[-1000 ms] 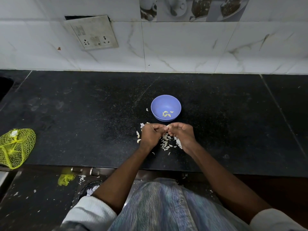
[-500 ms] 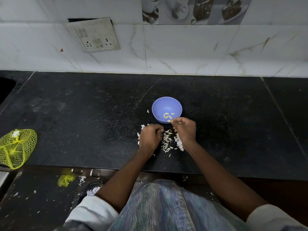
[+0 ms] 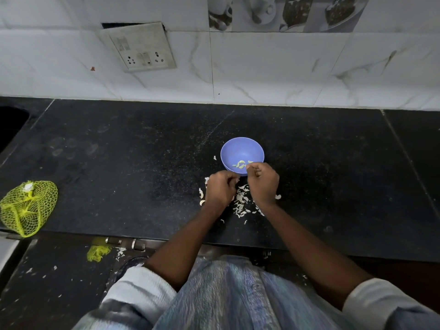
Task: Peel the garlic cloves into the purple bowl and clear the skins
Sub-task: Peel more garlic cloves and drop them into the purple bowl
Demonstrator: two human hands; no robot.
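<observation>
Head view: purple bowl [image 3: 242, 148] on black counter [image 3: 142, 163], peeled cloves [image 3: 240, 164] inside. Right hand [image 3: 263, 184] curled at bowl's near rim, contents unclear; left hand [image 3: 220, 190] curled beside it. Skins [image 3: 241, 203] just below bowl.

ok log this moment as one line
right hand: fingers over round purple plastic bowl rim | left hand: curled, contents hidden | peeled garlic cloves: in bowl | skins: on counter
</observation>
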